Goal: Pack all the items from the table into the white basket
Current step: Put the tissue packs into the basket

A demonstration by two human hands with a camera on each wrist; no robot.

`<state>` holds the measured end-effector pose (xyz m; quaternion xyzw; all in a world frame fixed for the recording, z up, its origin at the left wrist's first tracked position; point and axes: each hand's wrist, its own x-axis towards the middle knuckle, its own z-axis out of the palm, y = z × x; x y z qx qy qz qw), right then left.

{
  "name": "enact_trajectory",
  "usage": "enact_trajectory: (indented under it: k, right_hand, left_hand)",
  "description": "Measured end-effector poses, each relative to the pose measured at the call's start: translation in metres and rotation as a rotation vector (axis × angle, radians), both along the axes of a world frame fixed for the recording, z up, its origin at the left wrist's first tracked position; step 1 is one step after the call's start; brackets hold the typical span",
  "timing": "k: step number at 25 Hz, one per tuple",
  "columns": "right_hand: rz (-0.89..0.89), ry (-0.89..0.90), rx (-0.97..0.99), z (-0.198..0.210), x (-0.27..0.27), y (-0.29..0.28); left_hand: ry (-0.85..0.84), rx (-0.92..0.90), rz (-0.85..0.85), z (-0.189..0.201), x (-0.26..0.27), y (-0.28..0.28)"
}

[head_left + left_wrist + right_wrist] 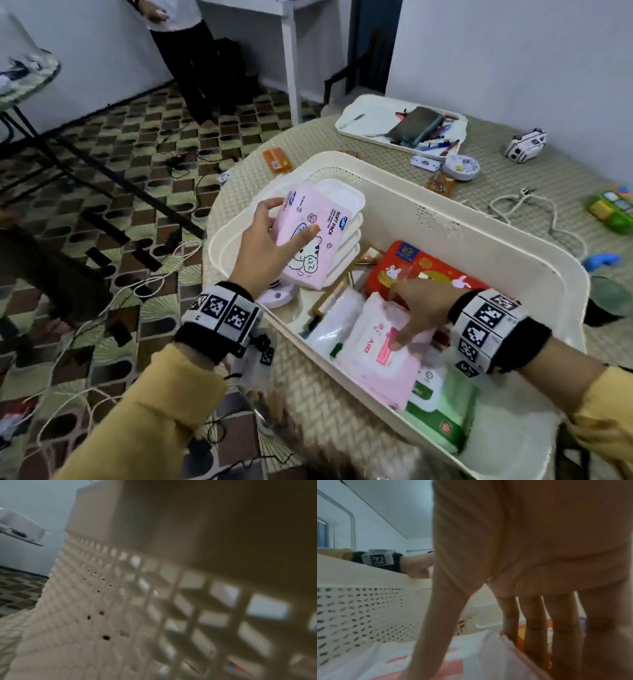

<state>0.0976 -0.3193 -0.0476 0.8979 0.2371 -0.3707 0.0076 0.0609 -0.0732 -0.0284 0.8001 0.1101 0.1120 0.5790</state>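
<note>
The white basket (445, 219) stands on a woven table mat. Over the basket's left end, my left hand (293, 217) grips a pink soft-pack tissue (308, 253) with a cartoon print, just above a stack of white lids (342, 212). Inside the basket, my right hand (400, 315) pinches a pale pink wipes pack (376, 356), thumb on top and fingers behind its far edge. The right wrist view shows this pack (479, 655) under my right hand (462, 654). A red pack (421, 270) and a green wipes pack (442, 411) lie beside it. The left wrist view shows only the basket's lattice wall (120, 601).
Beyond the basket lie an orange box (276, 160), a white tray (359, 113) with pens and a dark case, a round white dish (460, 167), a white toy car (525, 145), a coiled cable (520, 209) and a blue object (601, 260). A person (191, 61) stands at the back.
</note>
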Motion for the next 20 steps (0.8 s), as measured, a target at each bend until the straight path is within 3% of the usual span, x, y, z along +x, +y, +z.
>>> enact_trajectory:
  k: [5, 14, 17, 20]
  right_hand:
    - [-0.075, -0.071, 0.061, 0.013, 0.0, -0.007]
    - [-0.422, -0.53, 0.351, 0.123, -0.03, -0.069]
    - [-0.534, -0.66, 0.324, 0.113, -0.063, -0.106]
    - [-0.756, -0.59, 0.306, 0.071, -0.094, -0.13]
  left_hand:
    - [0.002, 0.112, -0.113, 0.003, 0.0, 0.0]
    - [-0.107, 0.18, -0.266, 0.014, -0.015, -0.008]
    - [-0.148, 0.12, -0.362, 0.034, -0.026, -0.026]
    - [-0.132, 0.071, -0.532, 0.066, -0.034, -0.048]
